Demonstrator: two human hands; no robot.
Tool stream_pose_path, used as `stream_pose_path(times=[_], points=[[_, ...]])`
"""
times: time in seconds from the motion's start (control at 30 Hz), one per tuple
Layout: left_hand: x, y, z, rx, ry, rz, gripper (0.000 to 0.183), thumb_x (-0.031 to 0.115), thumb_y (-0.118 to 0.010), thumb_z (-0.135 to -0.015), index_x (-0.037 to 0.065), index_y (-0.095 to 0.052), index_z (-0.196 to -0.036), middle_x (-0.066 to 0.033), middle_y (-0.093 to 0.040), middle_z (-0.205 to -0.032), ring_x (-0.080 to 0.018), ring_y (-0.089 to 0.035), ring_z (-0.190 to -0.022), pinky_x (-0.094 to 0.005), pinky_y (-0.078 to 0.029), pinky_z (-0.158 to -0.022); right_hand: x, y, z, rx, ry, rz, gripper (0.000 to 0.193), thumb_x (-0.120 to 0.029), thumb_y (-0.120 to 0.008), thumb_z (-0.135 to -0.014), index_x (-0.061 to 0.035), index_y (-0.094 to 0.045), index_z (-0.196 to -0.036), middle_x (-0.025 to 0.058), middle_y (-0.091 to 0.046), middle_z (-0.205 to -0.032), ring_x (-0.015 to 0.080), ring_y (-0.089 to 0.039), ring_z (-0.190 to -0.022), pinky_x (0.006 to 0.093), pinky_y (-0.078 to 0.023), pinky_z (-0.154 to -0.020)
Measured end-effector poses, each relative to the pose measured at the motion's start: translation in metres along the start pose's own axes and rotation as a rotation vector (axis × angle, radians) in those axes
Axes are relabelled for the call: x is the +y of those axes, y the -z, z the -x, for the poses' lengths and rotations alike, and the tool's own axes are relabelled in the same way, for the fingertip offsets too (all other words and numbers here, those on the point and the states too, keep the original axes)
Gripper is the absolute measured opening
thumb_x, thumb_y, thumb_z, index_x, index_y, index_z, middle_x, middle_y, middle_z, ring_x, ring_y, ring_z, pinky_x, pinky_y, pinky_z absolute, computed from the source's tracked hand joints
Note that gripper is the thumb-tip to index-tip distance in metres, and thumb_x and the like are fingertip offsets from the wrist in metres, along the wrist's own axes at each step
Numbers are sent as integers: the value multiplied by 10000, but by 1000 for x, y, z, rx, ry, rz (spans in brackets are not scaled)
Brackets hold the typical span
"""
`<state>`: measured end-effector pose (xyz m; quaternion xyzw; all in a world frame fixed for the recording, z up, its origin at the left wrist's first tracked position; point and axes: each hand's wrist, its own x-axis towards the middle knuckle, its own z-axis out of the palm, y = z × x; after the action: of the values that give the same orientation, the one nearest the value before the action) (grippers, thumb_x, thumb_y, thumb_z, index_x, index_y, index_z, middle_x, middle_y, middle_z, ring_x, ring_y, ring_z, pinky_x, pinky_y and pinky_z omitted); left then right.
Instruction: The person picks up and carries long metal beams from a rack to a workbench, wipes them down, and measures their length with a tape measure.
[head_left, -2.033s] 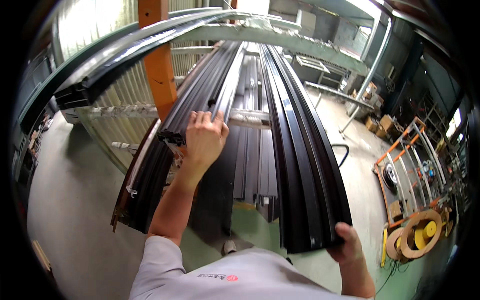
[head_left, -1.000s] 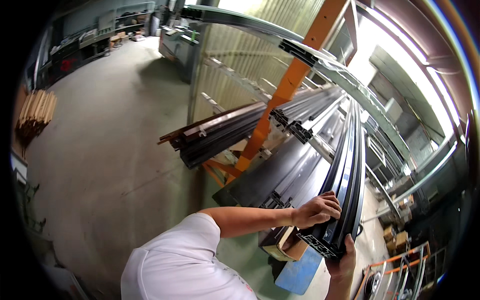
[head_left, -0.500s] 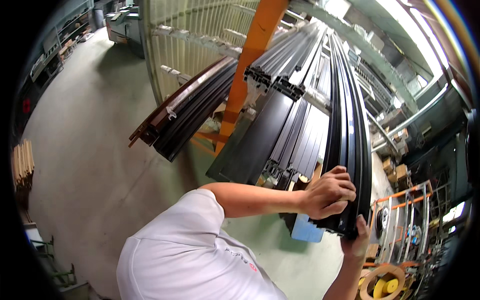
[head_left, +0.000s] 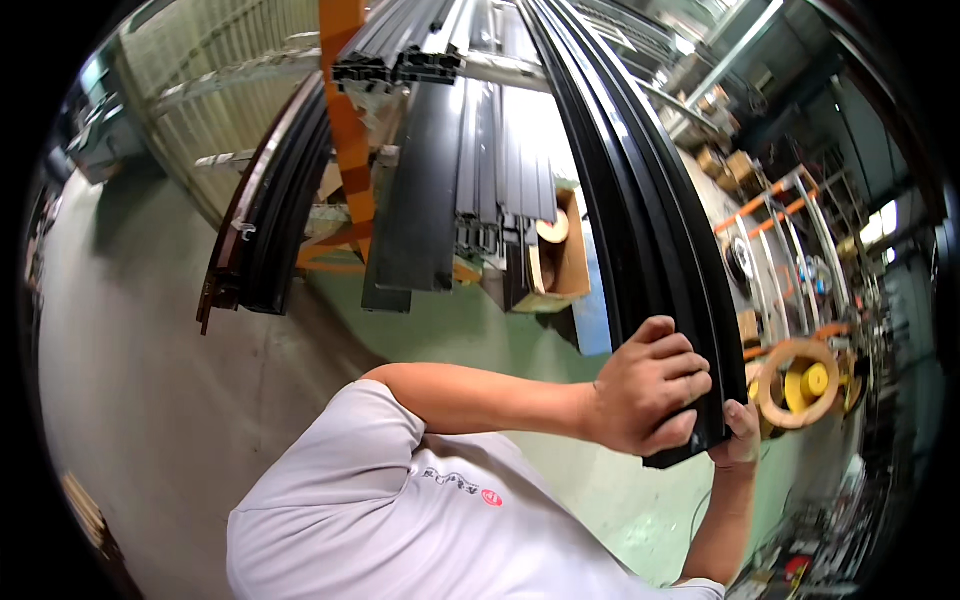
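Long black metal profiles (head_left: 640, 230) run from the rack at the far top down to my two hands, their near end held up off the floor. My left hand (head_left: 655, 388) lies across the top near that end, its fingers curled over the ridges. At the right edge of the end, my right hand (head_left: 738, 435) grips with its thumb on the side. The fingers of that hand are hidden under the profiles.
An orange rack post (head_left: 347, 130) stands left of more black profiles (head_left: 425, 190) on the rack arms. Brown and black lengths (head_left: 270, 200) jut out further left. Below are a cardboard box (head_left: 560, 285) and a blue panel (head_left: 592, 300). At right stand an orange-framed cart (head_left: 795, 235) and a ring-shaped roll (head_left: 770, 385).
The rack and its stock have shifted left in view, and the held profiles now reach further out from the rack towards me. Both hands keep their grip near the end.
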<state>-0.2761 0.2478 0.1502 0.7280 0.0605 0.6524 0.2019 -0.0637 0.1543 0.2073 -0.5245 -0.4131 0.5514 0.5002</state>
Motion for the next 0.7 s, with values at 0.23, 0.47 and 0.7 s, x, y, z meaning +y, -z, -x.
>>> stream_pose_path(times=[0.23,0.47,0.7], points=[[123,-37,63,-43,-125,455,386,199,-575,-739,-48,-682,-1015,-189,-687,-977,-317,-622,-843,-486,-425,-880,26,30,176,153,-93,89,940,-393,-882,-700,109,-502,-1398,135,-654,-1217,217,-640,-1053,356,-523,-923],[181,-27,104,-87,-424,969,205,-21,-523,-898,-167,-652,-960,-291,-644,-898,-369,-609,-789,-489,-529,-719,75,53,358,320,-95,241,1222,-554,-991,-558,159,-475,-1406,164,-648,-1341,230,-619,-1230,381,-456,-1077],[153,28,87,-53,-427,617,109,-35,-562,-944,-72,-657,-904,-196,-685,-852,-292,-664,-846,-433,-562,-679,88,-1,435,409,-110,157,1132,-452,-1015,-559,149,-515,-1378,192,-687,-1262,255,-654,-1181,383,-470,-1060]])
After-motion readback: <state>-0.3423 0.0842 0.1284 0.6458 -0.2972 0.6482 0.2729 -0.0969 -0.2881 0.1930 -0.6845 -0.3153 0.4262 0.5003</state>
